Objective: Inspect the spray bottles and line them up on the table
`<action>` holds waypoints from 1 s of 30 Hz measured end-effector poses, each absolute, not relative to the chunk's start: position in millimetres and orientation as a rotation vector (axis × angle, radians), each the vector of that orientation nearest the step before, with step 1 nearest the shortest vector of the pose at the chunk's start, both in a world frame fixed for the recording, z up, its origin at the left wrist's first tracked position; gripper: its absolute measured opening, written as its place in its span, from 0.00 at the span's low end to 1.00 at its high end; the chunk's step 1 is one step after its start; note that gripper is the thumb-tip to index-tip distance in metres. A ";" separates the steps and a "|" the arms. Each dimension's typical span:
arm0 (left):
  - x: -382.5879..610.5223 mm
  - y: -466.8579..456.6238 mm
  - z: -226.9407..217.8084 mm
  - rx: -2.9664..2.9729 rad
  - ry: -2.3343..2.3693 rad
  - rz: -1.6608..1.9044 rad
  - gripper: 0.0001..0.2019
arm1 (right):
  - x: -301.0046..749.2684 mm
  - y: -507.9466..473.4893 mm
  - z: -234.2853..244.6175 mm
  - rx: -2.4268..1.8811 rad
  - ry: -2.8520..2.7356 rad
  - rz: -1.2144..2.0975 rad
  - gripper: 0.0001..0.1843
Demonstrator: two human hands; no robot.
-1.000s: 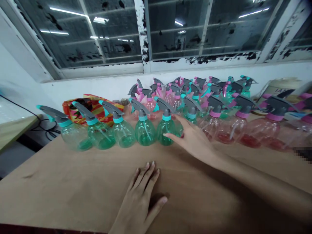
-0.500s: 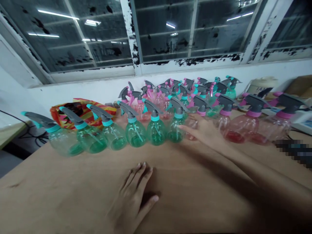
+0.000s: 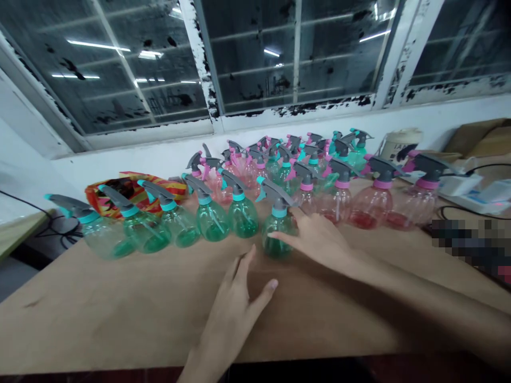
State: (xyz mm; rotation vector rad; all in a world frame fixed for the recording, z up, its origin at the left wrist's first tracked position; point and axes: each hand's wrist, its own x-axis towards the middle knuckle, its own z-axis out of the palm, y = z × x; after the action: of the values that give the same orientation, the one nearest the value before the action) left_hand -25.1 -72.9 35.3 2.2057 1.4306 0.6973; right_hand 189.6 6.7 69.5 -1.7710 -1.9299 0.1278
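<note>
My right hand (image 3: 315,236) is wrapped round a green spray bottle (image 3: 277,242) with a turquoise collar and grey trigger head. That bottle stands forward of the front row, its thumb side facing me and the other fingers partly hidden behind it. Below and left of it, my left hand (image 3: 239,292) is raised off the table, thumb and fingers apart, holding nothing. To the left runs a line of several green spray bottles (image 3: 213,221) with liquid low inside. On the right, several pink spray bottles (image 3: 371,207) continue the row.
More pink and green spray bottles crowd behind, near the wall. A red-yellow patterned bag (image 3: 131,186) lies at the back left. At the right are a whitish container (image 3: 401,143), a cardboard box (image 3: 479,138), white devices with cables, and a blurred-out patch. The wooden table (image 3: 120,314) ends nearby.
My right hand has gripped the green bottle and drawn it out of the row towards me. My left hand has lifted and moved right, nearer that bottle. The view has shifted slightly.
</note>
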 end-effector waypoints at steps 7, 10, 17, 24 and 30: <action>13.3 -71.3 12.4 2.175 1.386 0.821 0.41 | 202.1 -70.7 63.6 -1.619 -2.144 -0.180 0.35; 23.6 -76.6 9.0 2.216 1.250 0.850 0.43 | 211.2 -89.8 55.3 -1.510 -2.115 -0.291 0.34; 36.3 -83.9 13.2 2.279 1.140 0.820 0.39 | 231.1 -86.3 61.7 -1.299 -2.014 0.119 0.29; 53.3 -87.9 23.2 2.315 1.062 0.678 0.41 | 230.4 -70.6 68.7 -0.974 -1.750 0.630 0.22; 51.8 -80.6 28.5 2.396 1.059 0.585 0.50 | 225.7 -61.9 66.5 -0.939 -1.682 0.662 0.12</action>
State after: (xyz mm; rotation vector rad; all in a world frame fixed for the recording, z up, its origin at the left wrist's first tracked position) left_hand 51.8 -80.6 28.5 2.3958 1.0590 0.5853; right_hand 225.7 -61.9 66.5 -0.9389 -1.6816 0.6619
